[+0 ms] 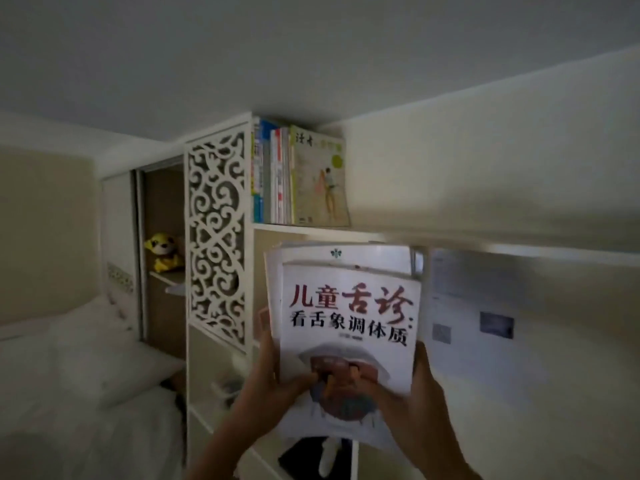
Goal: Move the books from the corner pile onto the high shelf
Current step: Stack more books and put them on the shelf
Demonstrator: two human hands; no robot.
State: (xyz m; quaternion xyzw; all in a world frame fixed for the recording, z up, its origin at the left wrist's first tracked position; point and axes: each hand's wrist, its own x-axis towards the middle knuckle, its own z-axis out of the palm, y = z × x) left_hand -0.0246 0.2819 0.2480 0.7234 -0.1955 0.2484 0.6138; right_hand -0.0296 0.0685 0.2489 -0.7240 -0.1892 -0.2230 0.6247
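Books behind front book: mostly hidden, titles unreadable.
Forearms: cut off by bottom edge.
Wall papers: blurred, unreadable.

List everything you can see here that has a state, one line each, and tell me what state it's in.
Stack of books: held up below the high shelf, gripped by both hands.
Left hand: gripping the stack's left edge.
Right hand: gripping its right edge.
High shelf: partly filled, books upright at its left end.
Yellow plush toy: sitting on a lower shelf.
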